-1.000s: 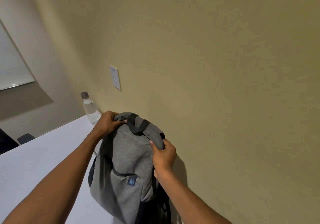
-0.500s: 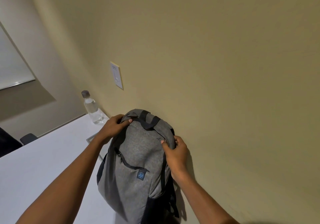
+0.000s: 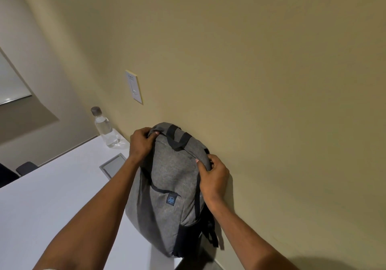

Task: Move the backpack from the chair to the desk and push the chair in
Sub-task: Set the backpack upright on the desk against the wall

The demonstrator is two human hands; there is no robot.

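Two hands clamped on grey fabric backpack (image 3: 173,186), lower centre of frame, upright on white table (image 3: 52,196) against wall. Left hand (image 3: 142,142) pinching top edge; right hand (image 3: 213,175) gripping shoulder. Judged soft, slumping, light; black carry loop (image 3: 177,140) safest hold.

the grey fabric backpack (image 3: 167,188) stands upright on the white desk (image 3: 52,203), at the desk's edge nearest the wall. it has black trim, a black top handle, black straps hanging at its wall side, and a small dark logo patch on its front pocket, which faces away from the wall
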